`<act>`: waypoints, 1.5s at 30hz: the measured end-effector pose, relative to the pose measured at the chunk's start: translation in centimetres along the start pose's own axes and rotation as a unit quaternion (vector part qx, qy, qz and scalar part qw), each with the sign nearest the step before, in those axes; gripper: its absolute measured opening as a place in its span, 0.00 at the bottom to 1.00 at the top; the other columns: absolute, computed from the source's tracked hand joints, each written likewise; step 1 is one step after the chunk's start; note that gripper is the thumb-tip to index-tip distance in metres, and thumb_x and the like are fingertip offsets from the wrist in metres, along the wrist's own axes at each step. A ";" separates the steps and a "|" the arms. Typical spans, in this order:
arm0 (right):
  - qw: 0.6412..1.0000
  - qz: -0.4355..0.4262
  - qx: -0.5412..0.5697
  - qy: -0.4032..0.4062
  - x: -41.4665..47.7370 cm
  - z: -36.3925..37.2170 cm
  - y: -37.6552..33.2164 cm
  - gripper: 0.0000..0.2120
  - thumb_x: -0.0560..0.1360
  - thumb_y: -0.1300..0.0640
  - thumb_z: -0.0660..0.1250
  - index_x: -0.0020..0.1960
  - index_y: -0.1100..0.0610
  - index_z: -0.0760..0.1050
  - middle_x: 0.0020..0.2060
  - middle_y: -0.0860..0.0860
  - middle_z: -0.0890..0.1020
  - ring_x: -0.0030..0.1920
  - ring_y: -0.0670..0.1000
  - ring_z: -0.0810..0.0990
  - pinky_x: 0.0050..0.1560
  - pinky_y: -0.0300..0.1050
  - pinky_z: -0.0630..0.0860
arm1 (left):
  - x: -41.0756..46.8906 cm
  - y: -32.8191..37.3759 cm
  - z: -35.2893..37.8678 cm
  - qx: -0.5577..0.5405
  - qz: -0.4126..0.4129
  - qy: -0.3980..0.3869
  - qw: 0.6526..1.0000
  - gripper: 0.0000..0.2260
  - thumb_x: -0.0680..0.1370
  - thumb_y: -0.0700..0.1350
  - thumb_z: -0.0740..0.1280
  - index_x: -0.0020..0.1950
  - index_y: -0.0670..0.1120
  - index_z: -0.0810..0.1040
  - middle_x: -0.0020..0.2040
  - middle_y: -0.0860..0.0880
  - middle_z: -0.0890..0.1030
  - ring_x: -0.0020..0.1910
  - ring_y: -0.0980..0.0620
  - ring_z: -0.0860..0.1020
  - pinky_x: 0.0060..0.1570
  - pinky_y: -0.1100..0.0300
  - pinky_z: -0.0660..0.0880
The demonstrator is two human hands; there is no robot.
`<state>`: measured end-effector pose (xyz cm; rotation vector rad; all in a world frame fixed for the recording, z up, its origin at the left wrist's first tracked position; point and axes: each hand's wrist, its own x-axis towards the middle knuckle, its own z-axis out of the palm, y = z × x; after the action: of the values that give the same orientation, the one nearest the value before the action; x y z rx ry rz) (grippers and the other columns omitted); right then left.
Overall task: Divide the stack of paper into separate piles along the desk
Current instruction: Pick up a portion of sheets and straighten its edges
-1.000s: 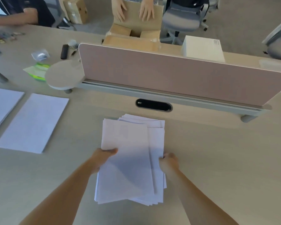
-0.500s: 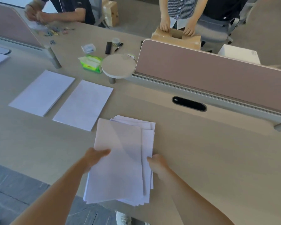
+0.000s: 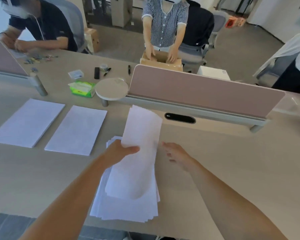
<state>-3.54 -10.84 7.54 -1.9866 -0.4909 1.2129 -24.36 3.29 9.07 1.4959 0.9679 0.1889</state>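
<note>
Desk: left fingers around sheets (lifted)

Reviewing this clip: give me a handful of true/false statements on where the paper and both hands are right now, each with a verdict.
1. The left hand grips a lifted bunch of white sheets. True.
2. The right hand pinches the same sheets. False: it is open beside them, fingers spread, holding nothing.
3. Two flat white paper piles lie side by side left of the loose main stack. True.
4. The green tissue pack rests on top of one pile. False: it sits behind them on the beige desk, near the round grey stand.
5. The main stack is squared neatly. False: its edges are fanned.
</note>
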 end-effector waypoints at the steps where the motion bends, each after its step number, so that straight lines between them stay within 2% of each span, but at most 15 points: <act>1: 0.999 -0.009 0.041 -0.011 -0.7 -0.7 -0.3 0.29 0.71 0.32 0.68 0.63 0.50 0.74 0.63 0.51 0.79 0.61 0.54 0.78 0.59 0.50 0.74 | -0.1 1.1 0.6 0.009 0.004 -0.020 1.000 0.18 0.64 0.57 0.79 0.47 0.48 0.83 0.45 0.49 0.86 0.49 0.50 0.85 0.52 0.54 0.81; 3: 0.991 -0.032 0.125 -0.029 -2.2 -2.3 -0.7 0.28 0.69 0.35 0.68 0.61 0.51 0.77 0.58 0.50 0.83 0.58 0.53 0.82 0.55 0.49 0.77 | -0.6 3.4 2.1 0.017 0.029 -0.033 0.999 0.06 0.72 0.50 0.76 0.41 0.53 0.80 0.30 0.62 0.83 0.35 0.67 0.82 0.36 0.73 0.77; 4: 0.987 -0.047 0.151 -0.023 -2.8 -3.2 -0.8 0.28 0.69 0.36 0.69 0.62 0.51 0.78 0.57 0.50 0.84 0.57 0.53 0.83 0.52 0.47 0.79 | -0.8 4.2 2.9 0.021 0.049 -0.035 0.998 0.07 0.73 0.47 0.75 0.39 0.54 0.79 0.26 0.65 0.80 0.31 0.69 0.80 0.32 0.76 0.74; 8: 0.961 -0.124 0.243 0.040 -5.0 -7.3 -0.5 0.36 0.63 0.37 0.78 0.64 0.56 0.79 0.60 0.52 0.84 0.59 0.54 0.83 0.54 0.51 0.79 | 0.6 4.7 6.7 -0.041 0.079 -0.025 0.996 0.07 0.70 0.52 0.77 0.44 0.52 0.84 0.41 0.55 0.87 0.47 0.50 0.85 0.50 0.52 0.82; 10: 0.947 -0.157 0.269 0.078 -5.8 -9.7 0.3 0.35 0.61 0.39 0.80 0.62 0.57 0.80 0.58 0.53 0.85 0.58 0.55 0.84 0.53 0.51 0.80 | 1.5 4.8 9.3 -0.069 0.079 -0.007 0.994 0.07 0.70 0.53 0.77 0.44 0.52 0.84 0.43 0.54 0.86 0.45 0.52 0.84 0.48 0.54 0.81; 13: 0.933 -0.209 0.262 0.131 -7.1 -12.1 1.9 0.23 0.68 0.49 0.78 0.59 0.57 0.80 0.55 0.51 0.86 0.55 0.52 0.85 0.49 0.43 0.80 | 1.5 5.2 13.8 -0.100 0.073 -0.001 0.992 0.04 0.73 0.49 0.75 0.42 0.54 0.81 0.42 0.55 0.84 0.44 0.56 0.82 0.44 0.60 0.78; 15: 0.924 -0.233 0.251 0.171 -7.4 -13.5 3.2 0.19 0.71 0.57 0.76 0.61 0.59 0.79 0.54 0.51 0.86 0.55 0.50 0.85 0.51 0.42 0.79 | 1.6 5.8 16.3 -0.107 0.071 0.001 0.992 0.04 0.74 0.48 0.74 0.41 0.54 0.80 0.41 0.55 0.83 0.41 0.57 0.81 0.44 0.58 0.77; 19: 0.906 -0.259 0.262 0.208 -6.4 -16.5 5.6 0.22 0.69 0.58 0.76 0.61 0.62 0.78 0.52 0.51 0.86 0.52 0.50 0.85 0.47 0.39 0.80 | 3.6 6.2 20.2 -0.095 0.070 -0.008 0.993 0.04 0.73 0.50 0.74 0.41 0.53 0.80 0.41 0.54 0.84 0.42 0.57 0.81 0.43 0.58 0.77; 24: 0.918 -0.235 0.258 0.188 -2.1 -19.9 10.5 0.25 0.68 0.60 0.77 0.62 0.64 0.77 0.54 0.55 0.85 0.55 0.54 0.84 0.50 0.43 0.79 | 7.5 3.7 23.6 -0.050 0.043 -0.031 0.997 0.06 0.71 0.46 0.76 0.44 0.53 0.81 0.44 0.54 0.85 0.44 0.55 0.82 0.47 0.56 0.79; 28: 0.935 -0.179 0.266 0.152 0.1 -21.0 13.5 0.13 0.72 0.69 0.73 0.55 0.60 0.80 0.48 0.49 0.87 0.50 0.49 0.86 0.47 0.40 0.80 | 8.8 1.7 25.2 -0.050 0.006 0.008 0.999 0.09 0.69 0.41 0.78 0.40 0.53 0.81 0.35 0.58 0.83 0.37 0.58 0.81 0.42 0.59 0.77; 31: 0.944 -0.151 0.272 0.113 0.8 -21.8 13.3 0.12 0.72 0.71 0.72 0.51 0.58 0.82 0.45 0.48 0.88 0.47 0.47 0.86 0.48 0.42 0.80 | 9.4 1.9 26.1 -0.080 -0.009 0.037 0.996 0.09 0.69 0.40 0.78 0.40 0.50 0.81 0.38 0.55 0.83 0.38 0.58 0.80 0.39 0.63 0.75; 34: 0.944 -0.162 0.276 0.076 1.8 -22.6 12.6 0.14 0.71 0.71 0.72 0.53 0.58 0.82 0.50 0.53 0.87 0.51 0.53 0.86 0.51 0.48 0.80 | 10.1 2.5 26.4 -0.096 -0.028 0.045 0.994 0.07 0.69 0.40 0.78 0.43 0.48 0.83 0.40 0.53 0.84 0.40 0.54 0.82 0.41 0.61 0.76; 37: 0.940 -0.179 0.282 0.065 2.7 -23.1 11.9 0.14 0.71 0.69 0.73 0.53 0.56 0.83 0.51 0.54 0.86 0.53 0.55 0.85 0.53 0.50 0.81 | 10.6 2.7 26.2 -0.116 -0.010 0.050 0.992 0.09 0.69 0.37 0.77 0.43 0.49 0.82 0.39 0.55 0.85 0.41 0.57 0.82 0.40 0.64 0.76; 41: 0.948 -0.199 0.246 0.036 3.9 -24.0 11.6 0.15 0.70 0.69 0.74 0.56 0.58 0.82 0.52 0.54 0.87 0.54 0.53 0.85 0.53 0.46 0.81 | 11.3 2.6 25.3 -0.108 0.023 0.060 0.992 0.14 0.67 0.35 0.78 0.44 0.51 0.82 0.40 0.57 0.86 0.42 0.59 0.84 0.49 0.57 0.79; 45: 0.971 -0.165 0.171 0.010 5.5 -23.8 12.2 0.15 0.68 0.66 0.78 0.52 0.55 0.83 0.49 0.49 0.87 0.52 0.49 0.86 0.53 0.43 0.80 | 11.7 1.8 25.2 -0.089 0.032 0.054 0.994 0.18 0.62 0.42 0.79 0.50 0.43 0.83 0.46 0.48 0.86 0.48 0.49 0.85 0.51 0.52 0.79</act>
<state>19.30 -24.65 1.60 -1.5524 -0.5382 0.9910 -0.19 -7.55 0.59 1.3642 0.9649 0.3962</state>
